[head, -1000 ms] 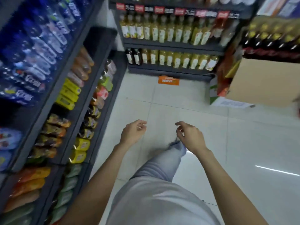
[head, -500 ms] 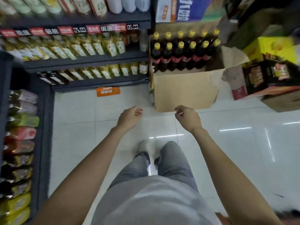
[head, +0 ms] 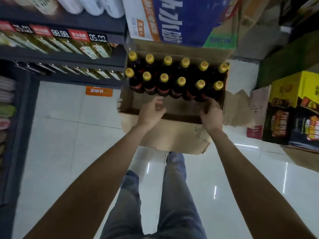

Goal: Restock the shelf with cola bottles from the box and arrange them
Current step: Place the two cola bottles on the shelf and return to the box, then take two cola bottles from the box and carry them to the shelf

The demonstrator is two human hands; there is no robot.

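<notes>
An open cardboard box (head: 174, 135) stands on the floor ahead of me, its near flap folded down toward me. Inside stand two rows of dark cola bottles (head: 164, 84) with yellow caps and red labels. The near part of the box floor is bare. My left hand (head: 151, 113) reaches over the near edge into the box, fingers loosely bent, just short of the front row and holding nothing. My right hand (head: 211, 116) is also inside the box, its fingertips touching the lower part of a front-row bottle near the right end.
A dark shelf unit (head: 69, 56) with pale-labelled bottles and price tags runs at the upper left. A blue and white carton (head: 172, 19) sits above the box. Stacked cartons (head: 293, 107) crowd the right side. An orange sticker (head: 99, 91) lies on the glossy tiled floor.
I have turned right and stepped up to the box. Both hands moved from mid-air in front of me over the near edge into the box, up to the front row of bottles.
</notes>
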